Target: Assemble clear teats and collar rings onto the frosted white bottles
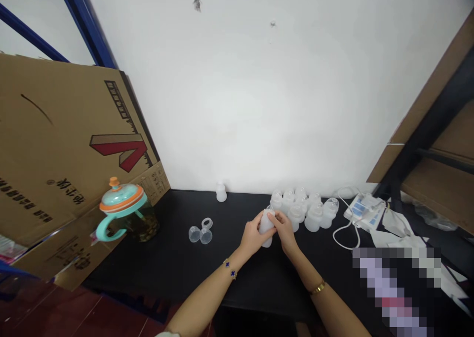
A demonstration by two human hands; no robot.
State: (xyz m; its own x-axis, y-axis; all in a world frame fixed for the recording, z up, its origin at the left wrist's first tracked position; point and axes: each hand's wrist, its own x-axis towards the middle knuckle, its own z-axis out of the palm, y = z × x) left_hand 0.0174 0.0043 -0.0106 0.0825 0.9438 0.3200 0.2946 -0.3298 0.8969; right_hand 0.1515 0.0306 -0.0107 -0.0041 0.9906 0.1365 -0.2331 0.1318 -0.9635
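Observation:
A white translucent bottle (266,223) is held between both hands above the black table (166,268). My left hand (254,235) wraps round its left side and lower part. On its right side, the fingers of my right hand (284,228) press near the top. Just behind and to the right stands a cluster of several similar bottles (314,216) with clear domed caps. One more white bottle (221,192) stands alone near the wall. Left of my hands lie two clear caps (206,235) and a translucent ring (207,223).
A teal and orange lidded jug (124,211) with dark contents stands at the left, beside a large cardboard box (66,144). White cables (346,233), a blue and white packet (361,208) and papers (398,228) lie at the right. A white wall rises behind.

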